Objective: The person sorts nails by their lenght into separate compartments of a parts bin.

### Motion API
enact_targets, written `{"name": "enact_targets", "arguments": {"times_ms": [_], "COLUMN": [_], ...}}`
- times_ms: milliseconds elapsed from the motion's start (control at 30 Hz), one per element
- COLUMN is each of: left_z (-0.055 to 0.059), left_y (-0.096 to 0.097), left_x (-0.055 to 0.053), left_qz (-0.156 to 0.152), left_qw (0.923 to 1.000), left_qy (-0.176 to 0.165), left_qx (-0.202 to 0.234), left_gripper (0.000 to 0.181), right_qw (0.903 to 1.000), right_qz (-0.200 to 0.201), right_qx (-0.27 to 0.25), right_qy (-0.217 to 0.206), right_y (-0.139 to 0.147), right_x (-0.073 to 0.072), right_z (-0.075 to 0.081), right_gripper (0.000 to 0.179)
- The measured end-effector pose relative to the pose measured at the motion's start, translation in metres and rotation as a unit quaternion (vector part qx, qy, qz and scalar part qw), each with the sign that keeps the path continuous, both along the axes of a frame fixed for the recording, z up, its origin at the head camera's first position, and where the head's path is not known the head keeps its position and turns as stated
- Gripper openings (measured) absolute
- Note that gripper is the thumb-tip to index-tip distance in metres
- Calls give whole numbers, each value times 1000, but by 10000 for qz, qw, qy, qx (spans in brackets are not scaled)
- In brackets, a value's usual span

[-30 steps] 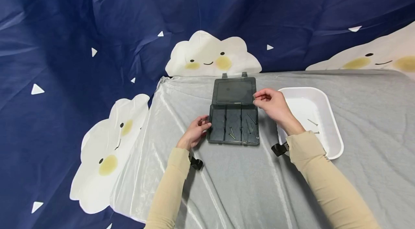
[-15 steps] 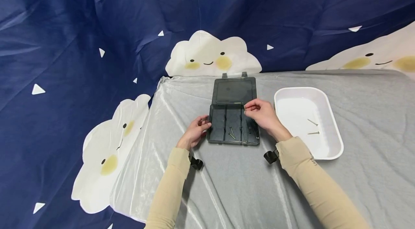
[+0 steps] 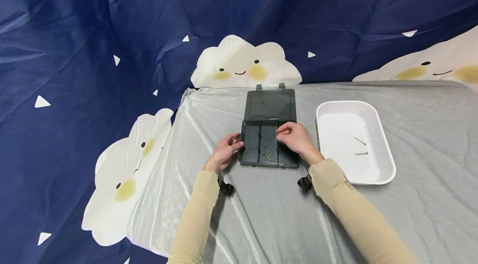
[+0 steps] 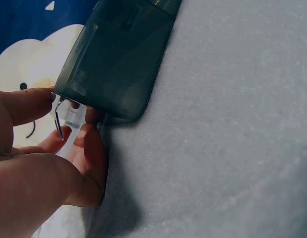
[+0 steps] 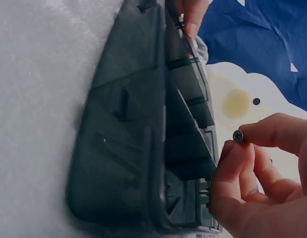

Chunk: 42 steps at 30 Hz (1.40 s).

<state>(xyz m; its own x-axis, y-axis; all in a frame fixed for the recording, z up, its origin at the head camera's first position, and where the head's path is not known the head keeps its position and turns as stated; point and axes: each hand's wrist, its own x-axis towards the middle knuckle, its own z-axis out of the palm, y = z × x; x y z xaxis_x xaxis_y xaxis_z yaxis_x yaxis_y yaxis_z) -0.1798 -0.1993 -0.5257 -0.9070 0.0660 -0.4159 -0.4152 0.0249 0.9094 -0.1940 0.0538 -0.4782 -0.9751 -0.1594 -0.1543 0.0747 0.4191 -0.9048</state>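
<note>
A dark translucent compartment box (image 3: pixel 248 143) lies on the grey cloth with its lid (image 3: pixel 270 104) folded back. My left hand (image 3: pixel 223 152) grips the box's left side, thumb at the top edge and fingers curled below, as the left wrist view shows. Between thumb and forefinger, my right hand (image 3: pixel 297 139) pinches a small screw (image 5: pixel 237 136), its cross-slot head facing the right wrist camera. That hand is over the box's right part, near the divider beside the middle compartment. Two screws (image 3: pixel 267 154) lie in the middle compartment. The hand hides much of the right compartment.
To the right of the box stands a white tray (image 3: pixel 337 131) with two screws (image 3: pixel 361 153) in it. Wrinkled grey cloth (image 3: pixel 269 206) covers the table. A dark blue curtain (image 3: pixel 149 15) with cloud prints hangs behind and to the left.
My right hand has moved left and toward me with the pinched screw, from beside the lid to over the box's dividers. The left hand has kept its place at the box.
</note>
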Motion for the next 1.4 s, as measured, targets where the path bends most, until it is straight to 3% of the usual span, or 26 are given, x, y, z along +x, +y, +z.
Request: {"name": "enact_targets", "arguments": {"times_ms": [433,833,1100,1400], "left_z": [1,0,1,2], "left_y": [3,3,1,1], "left_x": [0,0,-1,1], "left_qz": [0,20,54,10], "left_qw": [10000,10000,10000,10000], "left_qy": [-17,-27,-16,-24], "left_qx": [0,25,33,26], "left_gripper": [49,49,49,50], "right_qw": [9981,9984,9989,9920], "right_qz": [-79,-54,-121,-335], "right_qx": [572,554,199,524], "right_qy": [-232,-142,395,1099], "right_y": [-6,-2,11,41], "right_x": [-2,0,8,20], "right_z": [-9,-8,16,43], "right_gripper": [21,24,24,21]}}
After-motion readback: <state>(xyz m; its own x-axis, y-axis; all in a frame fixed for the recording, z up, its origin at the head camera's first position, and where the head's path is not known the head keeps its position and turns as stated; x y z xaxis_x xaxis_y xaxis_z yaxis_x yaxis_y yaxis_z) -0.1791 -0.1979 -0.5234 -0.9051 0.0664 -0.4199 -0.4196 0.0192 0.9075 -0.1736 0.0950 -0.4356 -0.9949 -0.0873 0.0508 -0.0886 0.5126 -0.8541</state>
